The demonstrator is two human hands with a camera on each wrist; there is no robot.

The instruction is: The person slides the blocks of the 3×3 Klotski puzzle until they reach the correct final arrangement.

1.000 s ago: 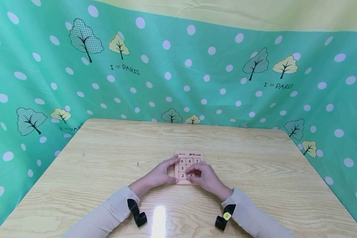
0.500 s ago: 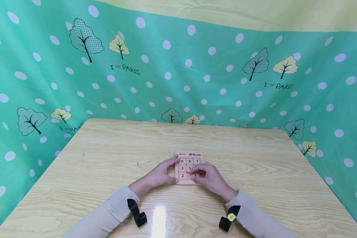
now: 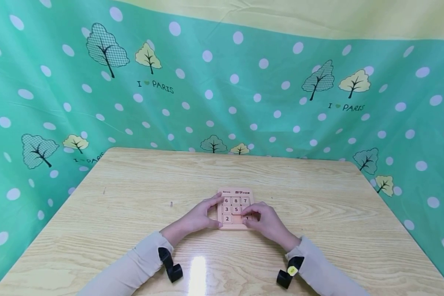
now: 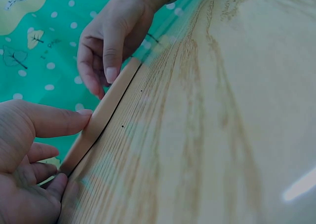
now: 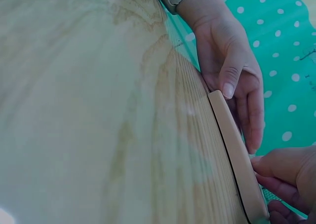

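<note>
A pink number sliding puzzle (image 3: 238, 226) lies flat on the table in the head view. Tiles 6, 8 and 7 form its top row, 3 and 5 show below them, and 2 sits at bottom left. My left hand (image 3: 200, 214) holds the board by its left side, thumb at the lower corner and index finger near the top. With thumb and forefinger, my right hand (image 3: 265, 220) pinches the number 1 tile (image 3: 247, 218) at bottom right, hiding the tile above it. Both wrist views show the board's near edge (image 4: 101, 114) low on the wood.
The wooden table (image 3: 133, 185) stretches around the board on all sides. Behind it hangs a green dotted curtain (image 3: 192, 82) with printed trees. A black strap (image 3: 170, 265) is on the left wrist and another (image 3: 290, 272) on the right.
The right hand has slid the number 1 tile rightward, from the middle to the right of the bottom row, uncovering tile 5 and a gap below it. The left hand has stayed put.
</note>
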